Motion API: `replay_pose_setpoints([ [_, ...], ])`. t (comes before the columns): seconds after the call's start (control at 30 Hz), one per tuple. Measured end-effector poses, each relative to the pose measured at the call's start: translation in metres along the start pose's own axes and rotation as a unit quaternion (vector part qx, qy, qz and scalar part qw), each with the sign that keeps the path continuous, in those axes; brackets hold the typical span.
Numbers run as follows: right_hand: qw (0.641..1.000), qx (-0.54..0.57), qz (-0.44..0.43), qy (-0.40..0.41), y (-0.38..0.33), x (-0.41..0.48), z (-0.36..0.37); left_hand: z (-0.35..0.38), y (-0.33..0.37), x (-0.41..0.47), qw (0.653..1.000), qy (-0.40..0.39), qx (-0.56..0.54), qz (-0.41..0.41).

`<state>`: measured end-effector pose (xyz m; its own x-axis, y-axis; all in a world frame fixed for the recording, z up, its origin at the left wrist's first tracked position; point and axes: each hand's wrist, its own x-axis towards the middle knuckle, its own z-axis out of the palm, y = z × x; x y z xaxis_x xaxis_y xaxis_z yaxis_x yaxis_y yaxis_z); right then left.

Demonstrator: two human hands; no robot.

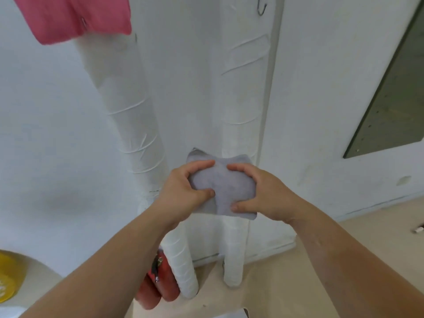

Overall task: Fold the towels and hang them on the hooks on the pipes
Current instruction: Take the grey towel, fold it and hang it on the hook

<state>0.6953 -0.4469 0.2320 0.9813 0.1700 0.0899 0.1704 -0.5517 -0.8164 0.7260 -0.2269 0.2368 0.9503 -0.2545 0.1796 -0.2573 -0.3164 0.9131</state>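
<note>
I see both hands clamped on 1 folded grey towel (226, 184). The left hand (183, 191) grips its left side, thumb on the front, fingers curled over the top edge. The right hand (263, 196) grips its right side the same way. The towel is in the air, in front of 2 wrapped white pipes, partly covering the right pipe (243, 92). A metal hook (262, 9) shows above. A pink towel (75, 17) hangs at the left pipe (128, 99). A red object (161, 285) lies at its foot.
</note>
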Motion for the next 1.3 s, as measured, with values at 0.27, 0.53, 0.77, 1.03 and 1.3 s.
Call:
replay_pose_setpoints([
  [0.27, 0.987, -0.114, -0.084, 0.069, -0.024, 0.035, -0.078, 0.009, 0.051, 0.06, 0.976, -0.004, 0.189, 0.107],
  [0.53, 0.976, -0.144, -0.147, 0.076, -0.038, 0.067, -0.128, -0.007, 0.094, 0.111, 0.975, -0.022, 0.18, 0.13],
  [0.77, 0.968, 0.056, -0.2, 0.139, -0.071, 0.096, -0.173, -0.012, 0.145, 0.139, 0.982, 0.073, -0.007, 0.174],
  [1.03, 0.935, 0.054, -0.281, 0.208, -0.12, 0.128, -0.232, 0.004, 0.205, 0.177, 0.935, 0.169, 0.029, 0.31],
  [1.3, 0.908, -0.027, -0.333, 0.252, -0.139, 0.166, -0.269, -0.008, 0.24, 0.212, 0.913, 0.215, 0.081, 0.338],
])
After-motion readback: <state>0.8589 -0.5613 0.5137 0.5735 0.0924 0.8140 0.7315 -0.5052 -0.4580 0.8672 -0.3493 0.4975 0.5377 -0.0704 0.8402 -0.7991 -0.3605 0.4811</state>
